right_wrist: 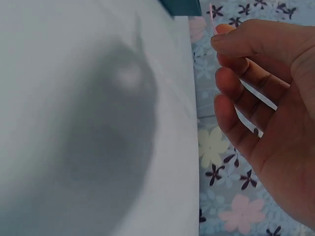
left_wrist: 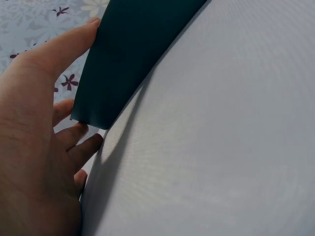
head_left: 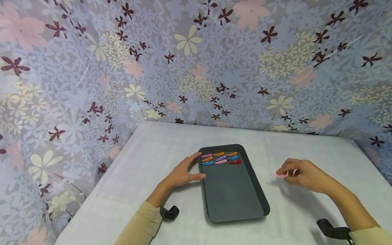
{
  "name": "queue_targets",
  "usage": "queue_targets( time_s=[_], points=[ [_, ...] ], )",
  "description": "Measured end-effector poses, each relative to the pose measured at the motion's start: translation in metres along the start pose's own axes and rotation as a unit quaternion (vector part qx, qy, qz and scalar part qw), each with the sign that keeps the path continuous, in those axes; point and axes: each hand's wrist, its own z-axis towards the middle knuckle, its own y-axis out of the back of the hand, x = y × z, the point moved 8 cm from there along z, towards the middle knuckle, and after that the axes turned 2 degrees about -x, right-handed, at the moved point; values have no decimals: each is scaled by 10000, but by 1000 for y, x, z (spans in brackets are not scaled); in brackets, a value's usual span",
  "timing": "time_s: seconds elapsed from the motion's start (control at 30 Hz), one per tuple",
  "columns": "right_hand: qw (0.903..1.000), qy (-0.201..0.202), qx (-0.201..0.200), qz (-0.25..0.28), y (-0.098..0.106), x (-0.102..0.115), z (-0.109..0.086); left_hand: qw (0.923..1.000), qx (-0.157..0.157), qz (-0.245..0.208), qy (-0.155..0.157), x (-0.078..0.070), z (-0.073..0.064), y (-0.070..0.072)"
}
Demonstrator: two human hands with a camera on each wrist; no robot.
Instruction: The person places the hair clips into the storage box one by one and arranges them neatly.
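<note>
A dark grey tray [head_left: 232, 190] lies on the white cloth, with several snap hair clips in rows at its far end. These clips are pink, orange, purple, blue and red, such as the red hair clip [head_left: 235, 162]. Against the tray's left side, my left hand [head_left: 180, 173] rests its thumb and fingertips, spread apart; the left wrist view shows them at the tray's outer wall [left_wrist: 123, 59]. Right of the tray, my right hand [head_left: 306, 175] pinches a pink hair clip [head_left: 278, 175] between thumb and index finger, above the cloth. Only the clip's thin edge [right_wrist: 212, 17] shows in the right wrist view.
White cloth [head_left: 165, 136] covers the table under the tray. A flowered curtain [head_left: 196, 68] hangs behind and along the left side. Black wrist cameras, one of them the left wrist camera [head_left: 169, 213], sit on both wrists.
</note>
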Motion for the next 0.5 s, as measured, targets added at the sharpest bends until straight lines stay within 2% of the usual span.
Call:
queue_targets(
  time_s=[0.2,0.5],
  points=[
    [9999,113,112,-66,-2,9,18,10000,16,42,-15,2,1,-1],
    [9994,-20,342,-28,-4,21,45,10000,-23,26,-76,1,2,0]
  ],
)
